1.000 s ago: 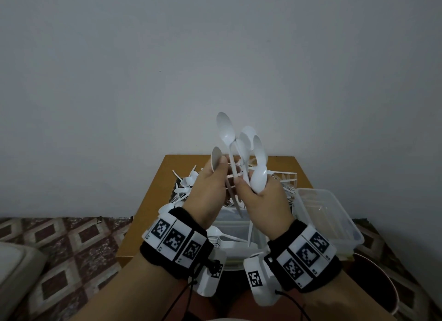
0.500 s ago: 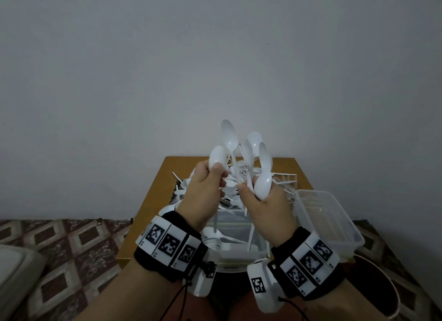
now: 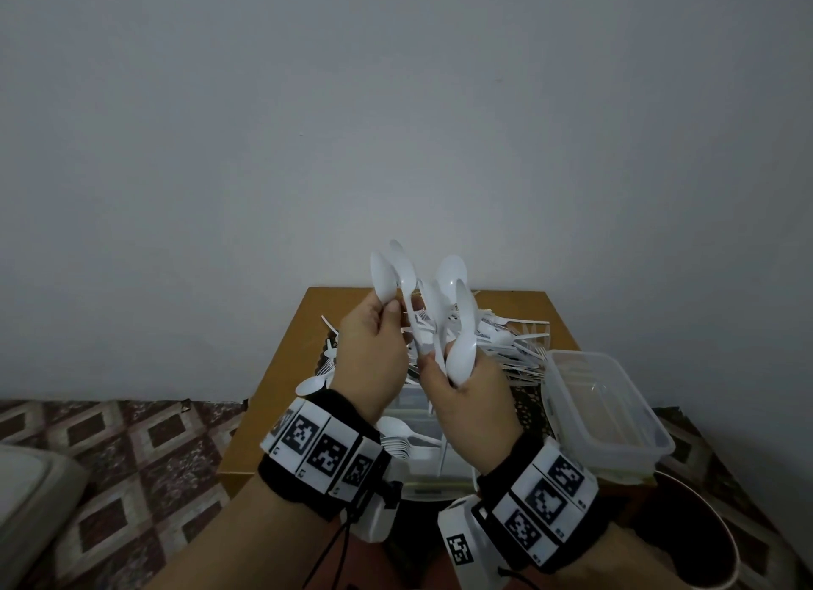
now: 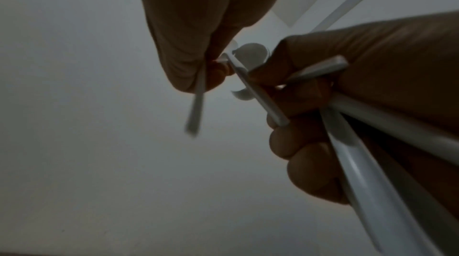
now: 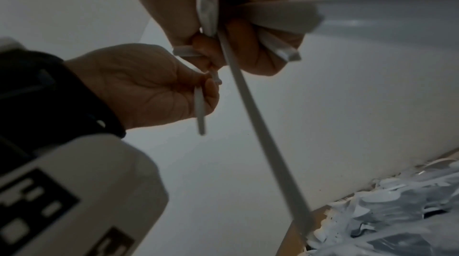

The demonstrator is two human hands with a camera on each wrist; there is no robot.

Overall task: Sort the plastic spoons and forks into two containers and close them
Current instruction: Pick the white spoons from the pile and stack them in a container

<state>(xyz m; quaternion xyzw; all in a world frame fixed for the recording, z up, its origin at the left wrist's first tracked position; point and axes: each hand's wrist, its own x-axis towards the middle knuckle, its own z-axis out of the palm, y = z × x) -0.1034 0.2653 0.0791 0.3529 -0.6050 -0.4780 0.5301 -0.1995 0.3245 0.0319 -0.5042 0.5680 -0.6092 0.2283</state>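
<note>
Both hands are raised above the wooden table (image 3: 281, 369). My right hand (image 3: 457, 383) grips a fanned bunch of several white plastic spoons (image 3: 462, 352) by their handles, bowls up. My left hand (image 3: 374, 339) pinches one white spoon (image 3: 382, 277) just below its bowl, right beside the bunch. In the right wrist view the left hand (image 5: 154, 87) holds its spoon handle (image 5: 200, 111) pointing down, next to the bunch's handles (image 5: 250, 101). A clear container (image 3: 418, 444) with spoons lying in it sits under the hands. A heap of loose white forks and spoons (image 3: 506, 339) covers the table behind.
A second clear plastic container (image 3: 602, 409) stands at the table's right edge. Patterned floor tiles (image 3: 110, 457) lie to the left, and a plain wall rises behind the table. A pale cushion-like object (image 3: 26, 493) is at the far left.
Both hands dipped lower half a second ago and have risen again. The left hand has brought its single spoon up against the bunch held in the right hand.
</note>
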